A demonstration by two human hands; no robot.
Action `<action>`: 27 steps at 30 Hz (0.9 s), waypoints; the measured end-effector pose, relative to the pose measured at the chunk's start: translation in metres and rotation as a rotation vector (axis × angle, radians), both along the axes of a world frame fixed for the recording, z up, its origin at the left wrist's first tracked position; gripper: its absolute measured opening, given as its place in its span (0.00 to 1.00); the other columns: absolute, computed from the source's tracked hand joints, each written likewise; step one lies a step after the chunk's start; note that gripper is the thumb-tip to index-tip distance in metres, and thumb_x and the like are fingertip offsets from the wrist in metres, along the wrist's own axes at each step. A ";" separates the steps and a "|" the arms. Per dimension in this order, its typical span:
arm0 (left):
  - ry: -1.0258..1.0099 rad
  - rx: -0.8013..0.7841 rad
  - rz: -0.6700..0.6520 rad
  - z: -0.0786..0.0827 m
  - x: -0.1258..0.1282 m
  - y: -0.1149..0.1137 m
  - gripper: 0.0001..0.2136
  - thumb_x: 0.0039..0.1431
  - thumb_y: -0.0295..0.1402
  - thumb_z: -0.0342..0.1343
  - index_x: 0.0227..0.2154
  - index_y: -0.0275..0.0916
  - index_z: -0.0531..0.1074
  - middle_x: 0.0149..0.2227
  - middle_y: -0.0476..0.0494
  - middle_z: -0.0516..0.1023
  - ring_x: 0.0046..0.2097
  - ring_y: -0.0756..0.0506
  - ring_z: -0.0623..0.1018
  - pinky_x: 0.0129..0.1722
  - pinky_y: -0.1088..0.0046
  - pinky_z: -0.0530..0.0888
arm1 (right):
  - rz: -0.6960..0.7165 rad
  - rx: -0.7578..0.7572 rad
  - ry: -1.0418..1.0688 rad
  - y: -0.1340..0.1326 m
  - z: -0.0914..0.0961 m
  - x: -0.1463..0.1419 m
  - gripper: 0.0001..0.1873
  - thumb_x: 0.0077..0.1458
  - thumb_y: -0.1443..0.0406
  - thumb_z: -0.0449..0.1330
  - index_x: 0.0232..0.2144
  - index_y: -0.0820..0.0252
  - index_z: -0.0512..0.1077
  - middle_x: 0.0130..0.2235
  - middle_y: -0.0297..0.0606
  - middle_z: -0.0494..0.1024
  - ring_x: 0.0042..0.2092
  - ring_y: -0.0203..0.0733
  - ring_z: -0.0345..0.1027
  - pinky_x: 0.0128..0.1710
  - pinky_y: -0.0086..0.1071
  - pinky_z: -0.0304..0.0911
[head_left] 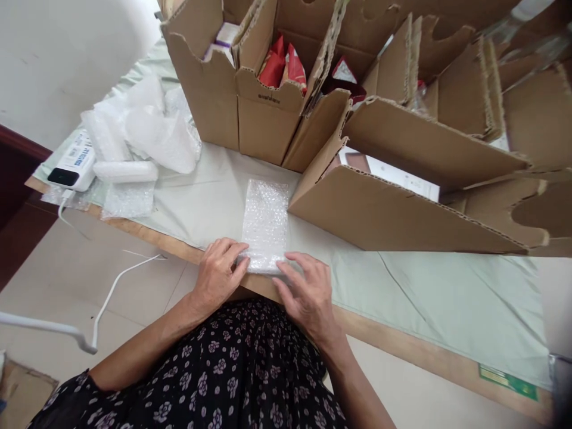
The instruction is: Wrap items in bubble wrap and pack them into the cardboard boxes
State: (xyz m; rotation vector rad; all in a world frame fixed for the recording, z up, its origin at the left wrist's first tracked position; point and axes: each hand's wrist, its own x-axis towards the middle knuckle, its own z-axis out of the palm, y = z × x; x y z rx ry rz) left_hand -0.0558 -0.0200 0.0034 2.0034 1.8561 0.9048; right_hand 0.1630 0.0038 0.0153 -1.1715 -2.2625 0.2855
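A strip of clear bubble wrap (267, 217) lies lengthwise on the cloth-covered table, reaching away from me. Its near end looks thicker, as if folded or rolled, and rests at the table's front edge. At the near left corner, my left hand (221, 268) grips that end between bent fingers and thumb. My right hand (308, 286) takes the near right corner loosely, index finger and thumb at the edge and the other fingers curled above. Whether anything lies inside the fold I cannot tell.
Open cardboard bins (263, 119) line the back, some with red packets (273, 64). A nearer cardboard bin (402, 217) holds a white box (393, 173). Bubble-wrapped pieces (149, 128) are heaped at left beside a white device (74, 164) with a cable. A white bent rod (49, 325) stands low at left.
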 end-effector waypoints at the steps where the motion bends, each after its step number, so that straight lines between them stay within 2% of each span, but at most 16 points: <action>1: -0.004 0.010 0.007 0.001 -0.001 0.000 0.10 0.68 0.30 0.55 0.46 0.38 0.79 0.41 0.39 0.80 0.43 0.40 0.79 0.46 0.59 0.76 | 0.059 -0.007 -0.042 0.000 0.000 0.000 0.11 0.66 0.66 0.61 0.49 0.55 0.77 0.54 0.45 0.82 0.56 0.52 0.74 0.53 0.47 0.67; 3: -0.014 0.034 0.001 0.004 -0.003 -0.003 0.10 0.68 0.31 0.56 0.48 0.39 0.79 0.46 0.37 0.79 0.48 0.39 0.79 0.50 0.58 0.76 | 0.138 -0.040 -0.083 0.003 0.000 -0.001 0.12 0.67 0.68 0.60 0.50 0.55 0.78 0.54 0.43 0.83 0.58 0.52 0.73 0.55 0.48 0.65; 6: -0.023 0.073 -0.121 0.011 -0.008 -0.010 0.10 0.66 0.33 0.60 0.49 0.41 0.78 0.54 0.36 0.78 0.56 0.36 0.77 0.56 0.54 0.74 | 0.160 -0.092 -0.006 0.010 0.000 -0.001 0.12 0.68 0.69 0.58 0.49 0.57 0.79 0.48 0.41 0.85 0.53 0.48 0.76 0.53 0.45 0.65; 9: -0.055 0.081 -0.228 0.016 -0.013 -0.016 0.10 0.67 0.30 0.59 0.49 0.40 0.76 0.49 0.39 0.82 0.55 0.37 0.77 0.56 0.54 0.72 | 0.171 -0.202 0.102 0.011 0.001 -0.001 0.12 0.68 0.68 0.59 0.49 0.56 0.79 0.43 0.39 0.86 0.46 0.45 0.78 0.51 0.44 0.67; 12: -0.098 0.045 -0.179 0.014 -0.013 -0.014 0.09 0.69 0.28 0.57 0.49 0.39 0.76 0.42 0.42 0.83 0.47 0.41 0.79 0.49 0.60 0.74 | 0.099 -0.266 0.136 0.010 0.000 -0.001 0.13 0.70 0.64 0.58 0.51 0.53 0.79 0.44 0.39 0.86 0.46 0.46 0.78 0.50 0.44 0.69; 15: -0.055 0.022 -0.092 0.007 -0.010 -0.002 0.10 0.69 0.31 0.57 0.50 0.37 0.76 0.41 0.41 0.83 0.41 0.42 0.78 0.44 0.61 0.75 | -0.033 -0.116 0.135 0.010 -0.004 -0.002 0.14 0.70 0.61 0.58 0.54 0.55 0.77 0.51 0.45 0.83 0.51 0.50 0.77 0.50 0.46 0.69; 17: -0.004 0.037 -0.043 0.004 -0.009 0.006 0.11 0.69 0.32 0.56 0.51 0.36 0.76 0.43 0.39 0.82 0.43 0.40 0.78 0.45 0.59 0.76 | -0.020 -0.016 0.096 0.011 -0.007 -0.003 0.14 0.68 0.62 0.60 0.53 0.56 0.76 0.54 0.47 0.81 0.54 0.51 0.75 0.51 0.46 0.68; 20: 0.019 0.079 -0.020 0.002 -0.010 0.010 0.13 0.70 0.33 0.56 0.52 0.34 0.76 0.47 0.34 0.79 0.49 0.38 0.78 0.50 0.57 0.76 | 0.093 0.020 -0.003 0.012 -0.010 -0.004 0.13 0.67 0.65 0.61 0.52 0.57 0.76 0.55 0.46 0.81 0.58 0.54 0.73 0.53 0.47 0.67; 24: -0.006 0.095 -0.155 0.008 -0.014 -0.003 0.14 0.67 0.35 0.60 0.52 0.37 0.75 0.54 0.33 0.77 0.56 0.36 0.76 0.57 0.53 0.72 | 0.113 -0.057 0.051 0.014 -0.007 -0.003 0.12 0.68 0.68 0.59 0.52 0.57 0.76 0.50 0.42 0.85 0.54 0.50 0.76 0.53 0.46 0.68; 27: -0.066 0.059 -0.186 0.012 -0.017 -0.011 0.12 0.68 0.31 0.58 0.53 0.38 0.74 0.48 0.38 0.82 0.55 0.38 0.77 0.56 0.55 0.72 | 0.126 -0.218 0.128 0.014 -0.003 -0.002 0.13 0.69 0.64 0.59 0.54 0.55 0.76 0.47 0.40 0.85 0.48 0.47 0.78 0.51 0.45 0.69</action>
